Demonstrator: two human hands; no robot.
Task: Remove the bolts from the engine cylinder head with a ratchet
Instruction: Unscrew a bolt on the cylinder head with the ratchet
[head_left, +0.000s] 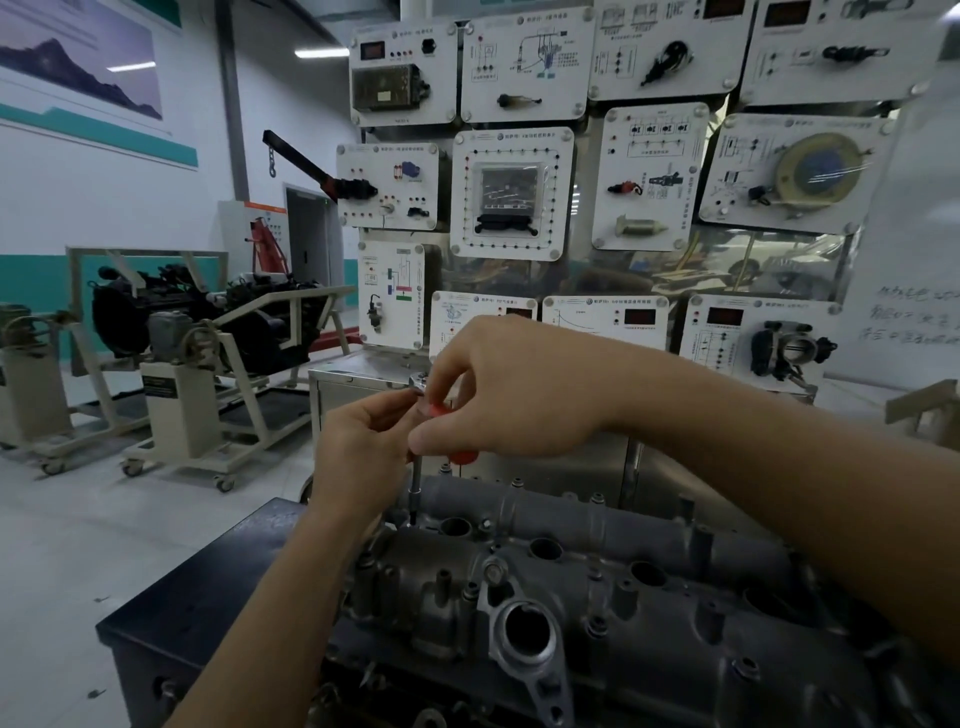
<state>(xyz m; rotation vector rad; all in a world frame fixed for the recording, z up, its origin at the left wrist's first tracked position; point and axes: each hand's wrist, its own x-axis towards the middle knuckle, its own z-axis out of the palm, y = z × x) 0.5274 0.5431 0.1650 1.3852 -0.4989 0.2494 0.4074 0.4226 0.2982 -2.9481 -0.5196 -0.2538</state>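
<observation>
A grey engine cylinder head (597, 597) lies on a dark workbench (208, 587) in the lower half of the view. A ratchet with a red handle (457, 454) stands over its far left corner. The ratchet's thin extension bar (415, 483) runs straight down to a bolt at the head's far edge. My right hand (514, 389) grips the red handle from above. My left hand (363, 447) pinches the ratchet's metal top just left of the right hand. Small bolts (517, 483) stick up along the head's far edge.
A display wall of white electrical training panels (514, 192) stands right behind the bench. On the left floor, engines sit on wheeled cream stands (182, 415). A steel cabinet (358, 379) is behind my hands. A whiteboard (914, 291) with writing is at the right.
</observation>
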